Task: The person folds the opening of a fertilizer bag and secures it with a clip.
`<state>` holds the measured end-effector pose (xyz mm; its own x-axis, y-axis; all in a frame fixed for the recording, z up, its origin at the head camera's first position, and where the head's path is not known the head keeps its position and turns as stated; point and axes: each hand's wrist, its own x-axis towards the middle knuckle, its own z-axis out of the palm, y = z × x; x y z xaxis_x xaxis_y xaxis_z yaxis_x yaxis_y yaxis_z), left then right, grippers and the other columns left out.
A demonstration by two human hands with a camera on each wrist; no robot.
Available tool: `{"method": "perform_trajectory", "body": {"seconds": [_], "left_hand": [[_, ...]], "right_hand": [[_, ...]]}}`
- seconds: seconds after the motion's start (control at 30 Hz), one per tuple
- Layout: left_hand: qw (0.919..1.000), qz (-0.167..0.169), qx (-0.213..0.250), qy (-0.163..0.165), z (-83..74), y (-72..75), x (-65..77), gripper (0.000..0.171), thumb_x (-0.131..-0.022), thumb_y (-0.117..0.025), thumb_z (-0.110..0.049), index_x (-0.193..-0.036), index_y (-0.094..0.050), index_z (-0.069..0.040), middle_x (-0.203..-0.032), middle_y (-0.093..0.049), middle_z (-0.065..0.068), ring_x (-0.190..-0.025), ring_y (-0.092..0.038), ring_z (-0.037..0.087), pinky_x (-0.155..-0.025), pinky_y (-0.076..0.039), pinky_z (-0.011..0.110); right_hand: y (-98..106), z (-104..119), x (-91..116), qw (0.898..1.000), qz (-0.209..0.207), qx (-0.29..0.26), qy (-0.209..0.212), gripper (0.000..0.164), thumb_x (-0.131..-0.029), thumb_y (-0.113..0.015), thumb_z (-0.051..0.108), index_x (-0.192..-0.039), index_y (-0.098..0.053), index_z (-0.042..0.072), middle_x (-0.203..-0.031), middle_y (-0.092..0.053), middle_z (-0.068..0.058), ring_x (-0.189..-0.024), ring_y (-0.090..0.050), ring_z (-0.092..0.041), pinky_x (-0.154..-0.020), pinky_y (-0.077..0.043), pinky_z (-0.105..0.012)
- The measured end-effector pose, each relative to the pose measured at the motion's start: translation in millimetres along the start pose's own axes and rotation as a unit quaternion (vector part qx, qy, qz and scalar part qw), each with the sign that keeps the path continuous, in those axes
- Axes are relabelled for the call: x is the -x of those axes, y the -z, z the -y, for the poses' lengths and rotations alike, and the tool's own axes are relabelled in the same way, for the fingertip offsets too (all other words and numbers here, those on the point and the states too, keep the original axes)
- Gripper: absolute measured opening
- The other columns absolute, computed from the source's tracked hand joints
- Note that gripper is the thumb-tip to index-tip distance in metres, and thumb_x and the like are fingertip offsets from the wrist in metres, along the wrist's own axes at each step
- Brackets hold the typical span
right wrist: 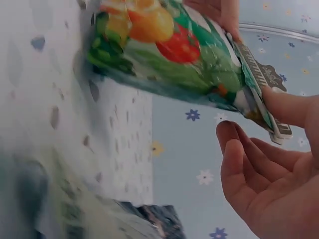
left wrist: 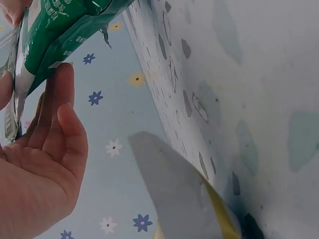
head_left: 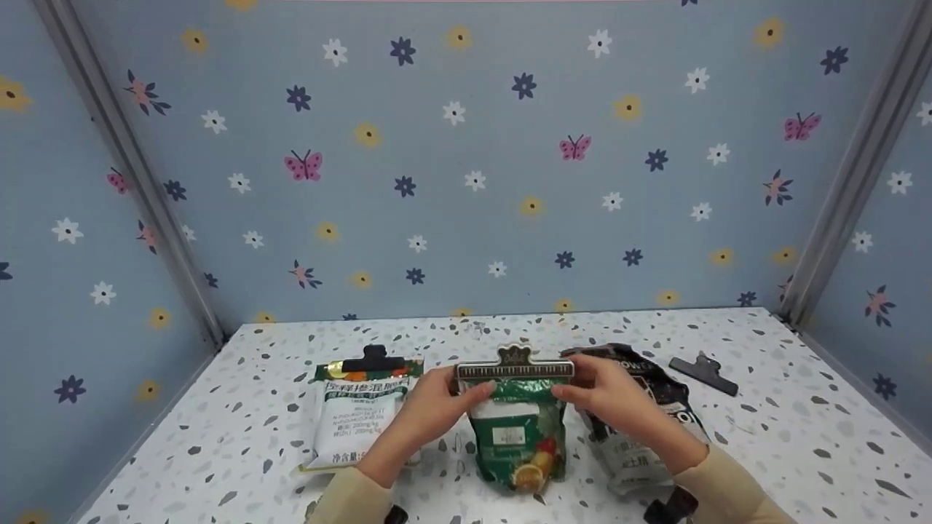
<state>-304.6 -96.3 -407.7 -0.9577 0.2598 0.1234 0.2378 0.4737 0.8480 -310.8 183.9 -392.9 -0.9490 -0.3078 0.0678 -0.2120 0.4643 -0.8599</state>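
Both hands hold a green plastic bag (head_left: 510, 458) with fruit and vegetables printed on it, upright in the middle of the table. A wide clip (head_left: 515, 371) with a scale-like pattern and an ornate handle spans its top edge. My left hand (head_left: 426, 411) pinches the bag's upper left corner by the clip's end. At the opposite corner, my right hand (head_left: 619, 400) pinches the top edge, its thumb lying against the clip's end in the right wrist view. The fingers behind the bag are partly hidden in the head view.
To the left lies a white bag (head_left: 349, 422) with a black clip (head_left: 373, 359) on its top. A black and grey bag (head_left: 666, 389) lies on the right, partly behind the right arm. Beyond it rests a loose black clip (head_left: 703, 374). Flowered walls enclose the speckled table (head_left: 801, 437).
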Motion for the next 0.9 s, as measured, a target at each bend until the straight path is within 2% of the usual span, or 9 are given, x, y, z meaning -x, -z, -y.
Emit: {"method": "perform_trajectory", "body": {"seconds": [0.13, 0.2, 0.23, 0.3, 0.37, 0.43, 0.5, 0.67, 0.9], "left_hand": [[0.9993, -0.016, 0.021, 0.025, 0.6, -1.9, -1.0, 0.046, -0.093, -0.063, -0.057, -0.081, -0.056, -0.013, -0.061, -0.04, -0.002, -0.054, -0.034, 0.015, -0.055, -0.035, 0.032], [0.9982, -0.017, 0.041, 0.041, 0.6, -2.7, -1.6, 0.049, -0.094, -0.062, -0.056, -0.077, -0.048, -0.012, -0.061, -0.035, -0.002, -0.055, -0.037, 0.017, -0.058, -0.037, 0.032], [0.9973, -0.016, 0.051, 0.05, 0.7, -3.1, -2.0, 0.05, -0.094, -0.062, -0.056, -0.078, -0.045, -0.011, -0.062, -0.034, -0.002, -0.058, -0.042, 0.017, -0.06, -0.039, 0.033], [0.9953, -0.013, 0.07, 0.065, 1.4, -4.1, -2.6, 0.05, -0.095, -0.061, -0.055, -0.091, -0.055, -0.006, -0.073, -0.049, 0.0, -0.069, -0.056, 0.019, -0.069, -0.048, 0.036], [0.9931, -0.007, 0.087, 0.078, 2.0, -4.8, -2.8, 0.061, -0.095, -0.061, -0.054, -0.118, -0.058, 0.002, -0.099, -0.063, 0.011, -0.087, -0.065, 0.024, -0.081, -0.052, 0.042], [0.9903, -0.003, 0.105, 0.091, 2.9, -5.6, -2.6, 0.079, -0.095, -0.062, -0.054, -0.143, -0.044, 0.007, -0.132, -0.057, 0.022, -0.103, -0.066, 0.029, -0.091, -0.051, 0.046], [0.9876, 0.0, 0.12, 0.102, 3.7, -6.6, -2.4, 0.088, -0.096, -0.062, -0.052, -0.151, -0.03, 0.009, -0.148, -0.043, 0.026, -0.111, -0.063, 0.03, -0.095, -0.051, 0.045], [0.9825, 0.01, 0.14, 0.123, 5.4, -8.8, -1.9, 0.088, -0.096, -0.062, -0.051, -0.152, -0.029, 0.008, -0.146, -0.045, 0.026, -0.119, -0.059, 0.032, -0.095, -0.051, 0.043], [0.9789, 0.029, 0.148, 0.138, 9.5, -11.0, -2.2, 0.091, -0.096, -0.063, -0.051, -0.152, -0.025, 0.01, -0.145, -0.045, 0.028, -0.124, -0.054, 0.038, -0.098, -0.049, 0.043]], "right_hand": [[-4.6, -6.6, -2.1, 0.997, -0.002, -0.067, -0.045, 0.087, -0.093, -0.073, 0.03, -0.154, -0.023, -0.007, -0.139, -0.05, -0.03, -0.094, -0.068, -0.03, -0.09, -0.053, -0.046], [-6.6, -10.7, -4.2, 0.995, -0.001, -0.09, -0.046, 0.086, -0.094, -0.072, 0.028, -0.154, -0.021, -0.008, -0.144, -0.042, -0.034, -0.101, -0.067, -0.034, -0.091, -0.053, -0.046], [-7.5, -12.8, -5.3, 0.994, 0.001, -0.104, -0.045, 0.084, -0.095, -0.071, 0.026, -0.154, -0.02, -0.008, -0.145, -0.04, -0.035, -0.105, -0.065, -0.035, -0.091, -0.053, -0.045], [-9.3, -17.0, -7.3, 0.99, 0.003, -0.135, -0.043, 0.08, -0.096, -0.068, 0.021, -0.153, -0.021, -0.009, -0.145, -0.039, -0.036, -0.114, -0.061, -0.039, -0.091, -0.053, -0.044], [-11.1, -20.4, -9.0, 0.985, 0.004, -0.169, -0.044, 0.075, -0.098, -0.066, 0.015, -0.154, -0.021, -0.007, -0.144, -0.041, -0.035, -0.12, -0.057, -0.041, -0.091, -0.054, -0.043], [-12.8, -22.8, -9.7, 0.98, 0.0, -0.194, -0.049, 0.073, -0.098, -0.064, 0.009, -0.155, -0.021, -0.003, -0.143, -0.043, -0.034, -0.121, -0.056, -0.041, -0.091, -0.053, -0.043], [-13.8, -24.4, -9.4, 0.976, 0.001, -0.211, -0.05, 0.074, -0.098, -0.062, 0.006, -0.157, -0.018, 0.0, -0.142, -0.043, -0.035, -0.12, -0.057, -0.041, -0.093, -0.053, -0.044], [-15.3, -27.4, -9.0, 0.973, 0.012, -0.225, -0.049, 0.075, -0.099, -0.059, 0.003, -0.158, -0.013, 0.002, -0.141, -0.042, -0.036, -0.12, -0.057, -0.041, -0.095, -0.051, -0.045], [-22.0, -29.0, -8.5, 0.977, 0.022, -0.203, -0.056, 0.062, -0.098, -0.056, -0.001, -0.154, -0.029, 0.001, -0.138, -0.047, -0.03, -0.121, -0.055, -0.039, -0.095, -0.052, -0.042]]}}
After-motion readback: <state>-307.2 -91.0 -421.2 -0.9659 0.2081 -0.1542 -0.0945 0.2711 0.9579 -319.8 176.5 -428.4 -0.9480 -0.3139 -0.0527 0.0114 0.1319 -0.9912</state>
